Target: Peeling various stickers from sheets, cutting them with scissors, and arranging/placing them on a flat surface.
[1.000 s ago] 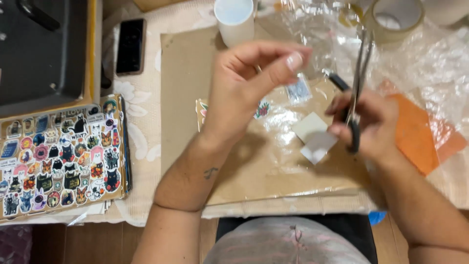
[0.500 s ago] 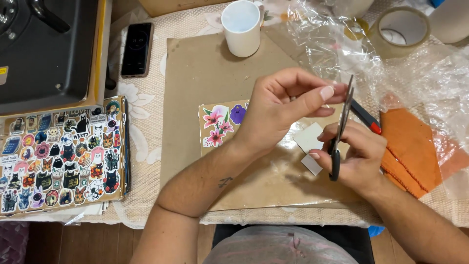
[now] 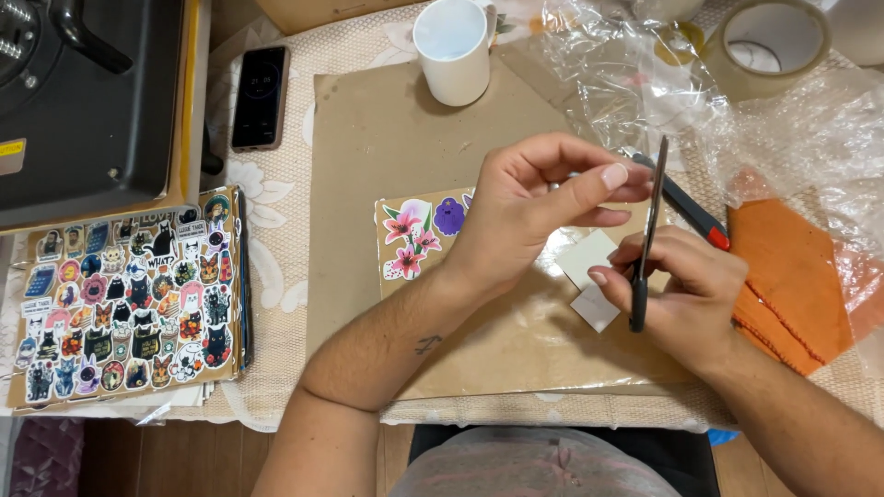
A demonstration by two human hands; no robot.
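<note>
My left hand (image 3: 539, 212) is raised over the brown cardboard sheet (image 3: 387, 138), thumb and fingers pinched on what looks like a small piece of clear film, too thin to see well. My right hand (image 3: 686, 299) grips the black-handled scissors (image 3: 646, 230) with the blades pointing up, right next to the left fingertips. Under the hands lies a card of flower stickers (image 3: 414, 235) in a glossy clear sleeve. Two small white paper pieces (image 3: 589, 258) lie between the hands.
A white mug (image 3: 453, 51) and a phone (image 3: 260, 97) stand at the back. A board of cat stickers (image 3: 129, 294) and a black machine (image 3: 83, 92) are at the left. A tape roll (image 3: 769, 46), crumpled clear plastic (image 3: 810, 138), an orange cloth (image 3: 792, 276) and a red-tipped cutter (image 3: 695, 207) are at the right.
My left hand moved right, uncovering the flower sticker card. The scissors swung upright and now meet the left fingertips.
</note>
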